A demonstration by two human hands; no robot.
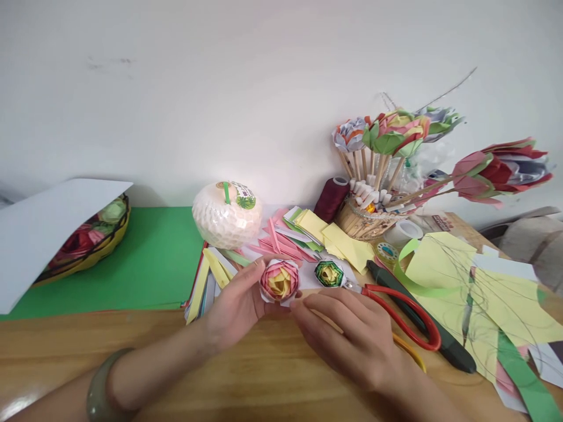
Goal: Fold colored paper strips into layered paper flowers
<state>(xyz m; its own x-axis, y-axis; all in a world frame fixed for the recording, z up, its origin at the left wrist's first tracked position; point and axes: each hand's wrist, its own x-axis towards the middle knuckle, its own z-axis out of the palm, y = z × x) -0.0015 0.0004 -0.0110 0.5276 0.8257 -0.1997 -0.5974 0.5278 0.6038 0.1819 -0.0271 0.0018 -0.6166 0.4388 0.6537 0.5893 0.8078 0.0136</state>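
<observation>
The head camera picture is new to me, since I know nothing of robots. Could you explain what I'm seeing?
There is no machine here. You are looking forward and down from a camera worn on a person's head, at that person's bare left hand and right hand.

The left hand holds a pink and yellow paper flower. The right hand is at its lower right edge; whether it grips too is hard to tell.

On the wooden table lie a smaller green and yellow flower, scissors with a red handle, and pink paper strips. Behind, a basket holds paper flowers on sticks.
</observation>
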